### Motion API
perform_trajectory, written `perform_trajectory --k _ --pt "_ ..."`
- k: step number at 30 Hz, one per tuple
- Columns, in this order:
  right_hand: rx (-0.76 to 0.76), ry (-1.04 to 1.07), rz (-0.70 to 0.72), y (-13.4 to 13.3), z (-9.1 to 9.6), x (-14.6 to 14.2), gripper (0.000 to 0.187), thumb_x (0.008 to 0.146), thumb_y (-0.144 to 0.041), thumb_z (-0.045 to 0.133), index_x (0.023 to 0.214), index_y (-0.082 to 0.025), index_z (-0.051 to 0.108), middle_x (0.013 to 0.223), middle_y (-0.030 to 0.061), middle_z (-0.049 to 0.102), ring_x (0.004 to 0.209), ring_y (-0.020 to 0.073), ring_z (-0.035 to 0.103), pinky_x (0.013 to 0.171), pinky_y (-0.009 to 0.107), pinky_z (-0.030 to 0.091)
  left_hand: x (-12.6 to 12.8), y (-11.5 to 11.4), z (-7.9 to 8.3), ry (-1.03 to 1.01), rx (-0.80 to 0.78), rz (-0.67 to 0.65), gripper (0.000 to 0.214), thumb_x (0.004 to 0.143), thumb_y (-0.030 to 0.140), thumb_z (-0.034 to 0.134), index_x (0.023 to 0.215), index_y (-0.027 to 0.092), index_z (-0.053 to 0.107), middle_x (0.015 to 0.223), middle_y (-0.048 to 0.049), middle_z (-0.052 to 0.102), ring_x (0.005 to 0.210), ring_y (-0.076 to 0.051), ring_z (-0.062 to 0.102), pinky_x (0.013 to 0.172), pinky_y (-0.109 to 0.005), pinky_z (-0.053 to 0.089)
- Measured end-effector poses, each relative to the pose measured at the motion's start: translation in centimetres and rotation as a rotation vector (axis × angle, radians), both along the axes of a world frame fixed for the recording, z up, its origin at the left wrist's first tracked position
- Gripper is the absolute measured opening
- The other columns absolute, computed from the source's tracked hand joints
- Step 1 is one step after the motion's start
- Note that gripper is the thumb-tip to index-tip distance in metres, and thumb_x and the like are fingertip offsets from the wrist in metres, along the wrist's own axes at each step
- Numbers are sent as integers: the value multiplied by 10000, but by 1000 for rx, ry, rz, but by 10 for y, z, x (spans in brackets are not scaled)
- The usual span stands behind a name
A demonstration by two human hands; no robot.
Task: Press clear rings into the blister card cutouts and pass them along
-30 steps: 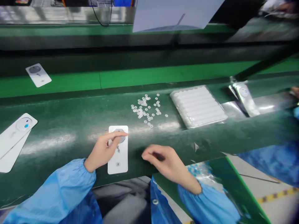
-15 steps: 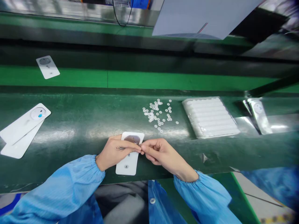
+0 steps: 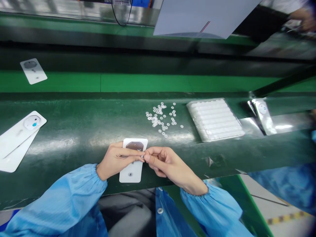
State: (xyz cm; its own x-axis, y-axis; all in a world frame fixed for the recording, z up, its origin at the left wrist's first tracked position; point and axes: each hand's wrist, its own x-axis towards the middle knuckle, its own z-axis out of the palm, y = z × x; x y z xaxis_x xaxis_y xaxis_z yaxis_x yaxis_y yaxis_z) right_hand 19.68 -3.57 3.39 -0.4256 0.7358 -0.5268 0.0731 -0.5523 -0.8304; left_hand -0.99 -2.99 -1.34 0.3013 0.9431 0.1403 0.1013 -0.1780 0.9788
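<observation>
Over a white rounded rectangular panel point(image 3: 135, 172), my left hand point(image 3: 118, 159) and my right hand point(image 3: 164, 163) meet fingertip to fingertip. Between their pinched tips shows a tiny pale piece point(image 3: 143, 157), which looks like one of the small white rings; both hands are closed on it. The panel lies flat on the green work surface, with a dark round window at its far end and a small flower-like mark near me. My left hand covers its left edge and middle. Beyond my hands, several small clear-white rings point(image 3: 155, 120) lie scattered.
A clear-wrapped pack of white rolls or tubes point(image 3: 216, 119) lies right of the rings, with silvery pouches point(image 3: 264, 115) further right. Two overlapping white panels point(image 3: 19, 141) lie at left; another panel point(image 3: 33, 71) is on the far green strip. A person's hand point(image 3: 304, 18) appears top right.
The whole view has shifted, so things sit further left. My fingertips stay together, and the tiny pale piece between them now shows.
</observation>
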Motion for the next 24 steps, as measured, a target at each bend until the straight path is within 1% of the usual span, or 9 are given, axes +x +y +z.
perform_trajectory --k 3,7,9,12,15,17,20,22,24 --pt "47 -48 -23 1 0 1 505 777 -634 807 824 -143 696 544 -85 408 438 41 250 393 202 158 1 1 0 10 3 -2 79 835 286 826 904 310 858 958 -76 825 859 -237 761 799 -318 587" --pt "117 -108 -1 4 5 6 480 769 -597 826 800 -121 767 554 -36 498 465 51 306 413 210 177 3 2 -1 -4 26 -25 84 847 292 818 920 290 860 979 -70 827 871 -223 770 782 -286 590" --pt "162 -126 -4 3 7 7 455 773 -572 830 786 -119 791 551 -19 518 469 59 330 423 219 198 3 2 -2 -13 56 -21 116 845 276 820 953 270 859 997 -66 827 877 -217 773 770 -273 591" --pt "230 -137 -68 1 6 6 414 796 -538 815 780 -124 806 508 -13 519 457 75 355 424 233 229 4 2 -2 15 75 3 231 805 252 855 1035 240 844 998 -55 828 867 -204 771 806 -267 591" --pt "292 -175 -151 -2 1 1 348 808 -482 810 775 -135 809 494 -4 549 448 81 379 431 234 252 4 1 -1 54 29 22 376 747 276 903 1109 229 817 1051 -50 821 923 -213 767 896 -282 582" --pt "329 -222 -173 -3 -3 -3 301 803 -443 813 770 -143 815 518 14 596 451 85 408 437 230 269 4 0 -1 58 -10 20 476 739 303 908 1194 246 781 1118 -46 807 976 -221 760 941 -296 572" --pt "362 -279 -176 -4 -6 -8 288 806 -436 795 769 -152 825 549 40 648 454 97 452 434 226 297 3 -1 -2 53 -60 13 610 752 335 898 1327 289 702 1175 -37 785 978 -218 750 919 -305 579" --pt "371 -299 -181 -3 -7 -10 304 813 -451 781 768 -153 826 549 47 660 451 104 475 432 225 321 3 -1 -3 44 -90 5 665 763 349 888 1385 309 656 1178 -38 778 956 -219 746 896 -314 584" --pt "375 -310 -187 -3 -7 -11 313 814 -458 776 772 -151 824 543 49 664 450 110 494 435 226 347 2 -2 -3 22 -124 -9 735 774 359 879 1452 324 596 1161 -41 777 946 -225 742 905 -334 585"
